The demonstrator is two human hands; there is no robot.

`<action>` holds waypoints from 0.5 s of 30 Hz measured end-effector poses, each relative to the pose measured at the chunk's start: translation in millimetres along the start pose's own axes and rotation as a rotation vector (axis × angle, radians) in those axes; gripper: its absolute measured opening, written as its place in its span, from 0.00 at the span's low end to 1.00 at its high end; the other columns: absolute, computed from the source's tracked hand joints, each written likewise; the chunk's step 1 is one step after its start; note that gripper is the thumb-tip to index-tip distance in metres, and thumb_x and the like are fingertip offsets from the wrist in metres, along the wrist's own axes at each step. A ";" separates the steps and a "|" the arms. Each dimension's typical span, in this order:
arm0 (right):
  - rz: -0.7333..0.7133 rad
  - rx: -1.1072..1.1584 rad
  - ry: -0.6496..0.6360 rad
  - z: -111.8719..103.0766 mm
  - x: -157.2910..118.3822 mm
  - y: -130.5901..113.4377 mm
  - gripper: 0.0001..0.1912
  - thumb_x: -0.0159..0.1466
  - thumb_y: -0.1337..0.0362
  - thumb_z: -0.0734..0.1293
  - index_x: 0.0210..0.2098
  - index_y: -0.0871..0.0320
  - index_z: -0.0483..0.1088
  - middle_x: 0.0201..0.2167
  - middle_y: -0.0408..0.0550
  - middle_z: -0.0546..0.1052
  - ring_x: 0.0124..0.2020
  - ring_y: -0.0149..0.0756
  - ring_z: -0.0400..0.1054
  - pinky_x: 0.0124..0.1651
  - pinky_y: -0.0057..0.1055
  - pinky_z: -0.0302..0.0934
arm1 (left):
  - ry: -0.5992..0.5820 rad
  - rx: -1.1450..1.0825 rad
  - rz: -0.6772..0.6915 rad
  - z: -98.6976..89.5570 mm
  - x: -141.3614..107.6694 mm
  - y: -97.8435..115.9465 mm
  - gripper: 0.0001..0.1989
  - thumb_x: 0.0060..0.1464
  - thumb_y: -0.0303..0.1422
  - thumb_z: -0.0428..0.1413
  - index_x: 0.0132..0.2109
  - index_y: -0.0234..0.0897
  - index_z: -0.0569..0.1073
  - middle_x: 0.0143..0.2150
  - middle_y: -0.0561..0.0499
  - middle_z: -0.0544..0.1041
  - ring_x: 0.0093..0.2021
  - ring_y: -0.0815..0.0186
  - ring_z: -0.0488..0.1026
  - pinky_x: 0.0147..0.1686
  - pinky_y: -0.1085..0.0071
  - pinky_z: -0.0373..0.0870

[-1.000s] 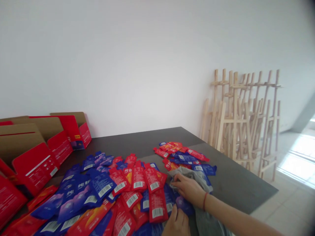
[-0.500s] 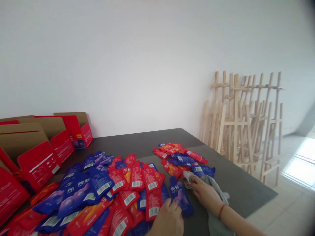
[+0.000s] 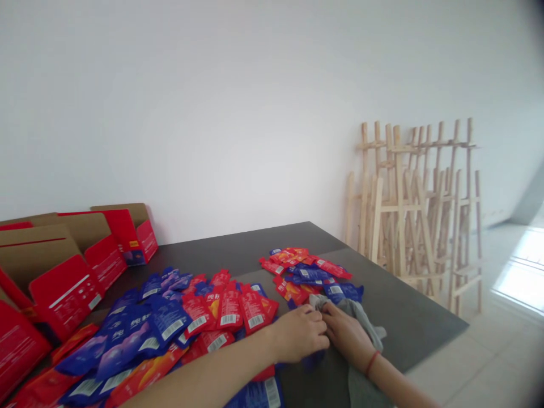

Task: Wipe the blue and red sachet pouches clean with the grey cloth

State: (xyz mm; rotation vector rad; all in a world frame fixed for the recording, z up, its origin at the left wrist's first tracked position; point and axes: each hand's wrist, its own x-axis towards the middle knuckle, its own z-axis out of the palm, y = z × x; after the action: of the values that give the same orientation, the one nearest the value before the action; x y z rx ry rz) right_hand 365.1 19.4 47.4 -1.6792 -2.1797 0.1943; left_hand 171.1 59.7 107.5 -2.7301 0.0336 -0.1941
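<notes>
My right hand (image 3: 346, 334) grips a bunched grey cloth (image 3: 361, 317), which trails over the table towards the near edge. My left hand (image 3: 300, 334) reaches across from the left, its fingers curled closed against the right fingertips and the cloth's bunched end. What those left fingers hold, if anything, is hidden. Beneath the left hand, a blue pouch (image 3: 313, 360) shows only in part. To the left spreads a large heap of red pouches (image 3: 229, 306) and blue pouches (image 3: 170, 317) with white barcode labels.
A smaller pile of red and blue pouches (image 3: 308, 273) lies beyond my hands on the dark table (image 3: 408, 334). Open red cardboard boxes (image 3: 63, 289) stand along the left. Wooden easels (image 3: 399, 209) lean by the white wall past the table's right edge.
My left hand has moved up and right, over the blue pouch, to meet my right hand at the cloth. The right hand keeps its grip. The view has shifted slightly.
</notes>
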 end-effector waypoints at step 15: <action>-0.099 0.028 -0.041 -10.9 -3.2 -3.9 0.23 0.60 0.73 0.60 0.52 0.56 0.77 0.51 0.53 0.76 0.50 0.44 0.73 0.54 0.37 0.65 | 0.454 0.318 -0.337 100.3 -30.9 108.8 0.08 0.66 0.28 0.51 0.38 0.36 0.74 0.37 0.51 0.81 0.35 0.66 0.76 0.33 0.69 0.67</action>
State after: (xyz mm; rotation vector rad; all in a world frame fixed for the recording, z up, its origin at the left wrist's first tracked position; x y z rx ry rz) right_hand 366.4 13.9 58.0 -1.5612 -2.2732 0.2335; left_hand 155.0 0.5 -30.7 -2.3063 -0.3050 -0.8343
